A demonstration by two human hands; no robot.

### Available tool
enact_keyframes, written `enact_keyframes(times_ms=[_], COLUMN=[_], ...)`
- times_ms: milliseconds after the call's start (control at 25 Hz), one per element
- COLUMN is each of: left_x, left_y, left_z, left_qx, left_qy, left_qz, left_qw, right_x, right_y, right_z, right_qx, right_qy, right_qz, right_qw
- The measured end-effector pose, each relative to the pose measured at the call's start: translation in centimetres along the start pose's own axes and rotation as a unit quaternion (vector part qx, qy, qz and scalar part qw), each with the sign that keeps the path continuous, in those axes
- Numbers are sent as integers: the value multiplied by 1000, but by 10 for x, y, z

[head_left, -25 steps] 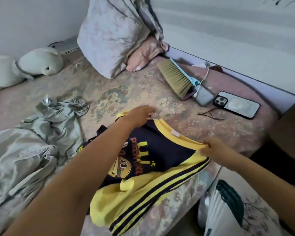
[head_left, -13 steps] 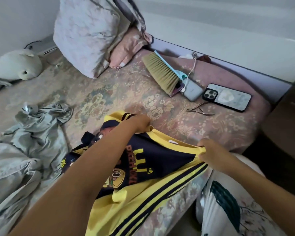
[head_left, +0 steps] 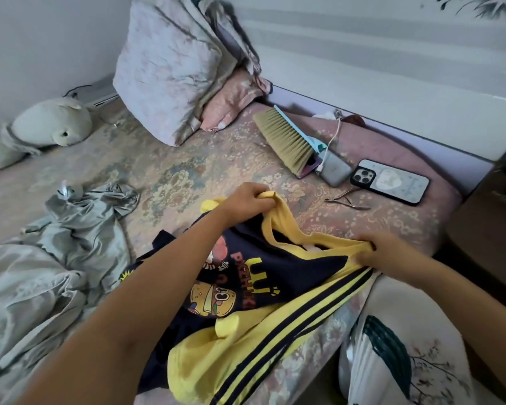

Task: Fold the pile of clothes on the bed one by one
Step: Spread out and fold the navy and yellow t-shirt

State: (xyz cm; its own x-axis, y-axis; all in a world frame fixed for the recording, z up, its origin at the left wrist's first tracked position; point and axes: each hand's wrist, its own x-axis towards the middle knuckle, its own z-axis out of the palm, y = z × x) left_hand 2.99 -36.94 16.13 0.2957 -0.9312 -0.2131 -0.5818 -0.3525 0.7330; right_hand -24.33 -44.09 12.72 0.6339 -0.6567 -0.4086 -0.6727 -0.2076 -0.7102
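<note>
Head view: 2 hands hold a navy-and-yellow shirt (head_left: pixel 275 276) above the near edge of the bed (head_left: pixel 187 171); left hand (head_left: pixel 247 200) pinches 1 end of the yellow collar, right hand (head_left: pixel 381 252) grips the other — collar stretched between them; grey clothes (head_left: pixel 50 258) lie crumpled at left; brush (head_left: pixel 284 138) and phone (head_left: pixel 390 181) sit beyond.

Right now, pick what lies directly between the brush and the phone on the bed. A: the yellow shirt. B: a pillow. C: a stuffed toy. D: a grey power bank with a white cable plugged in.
D: the grey power bank with its white cable lies between the brush and the phone.
</note>
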Motion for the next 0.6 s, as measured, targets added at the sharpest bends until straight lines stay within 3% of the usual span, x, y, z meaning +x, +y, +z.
enact_keyframes(times_ms=[120, 240, 440, 600], left_x=[-25, -66, -158, -234], left_y=[22, 26, 33, 53], left_z=[-50, -123, -218, -281], left_qx=[-82, -12, 89, 173], left_qy=[127, 236, 309, 453], left_qz=[30, 63, 76, 77], left_qw=[988, 970, 944, 871], right_x=[-8, -5, 0, -17], right_y=[-28, -75, -190, -308], right_z=[-22, -41, -65, -70], right_qx=[41, 31, -51, -9], right_qy=[36, 53, 129, 172], right_qz=[-50, -126, -236, -360], right_qw=[997, 990, 962, 917])
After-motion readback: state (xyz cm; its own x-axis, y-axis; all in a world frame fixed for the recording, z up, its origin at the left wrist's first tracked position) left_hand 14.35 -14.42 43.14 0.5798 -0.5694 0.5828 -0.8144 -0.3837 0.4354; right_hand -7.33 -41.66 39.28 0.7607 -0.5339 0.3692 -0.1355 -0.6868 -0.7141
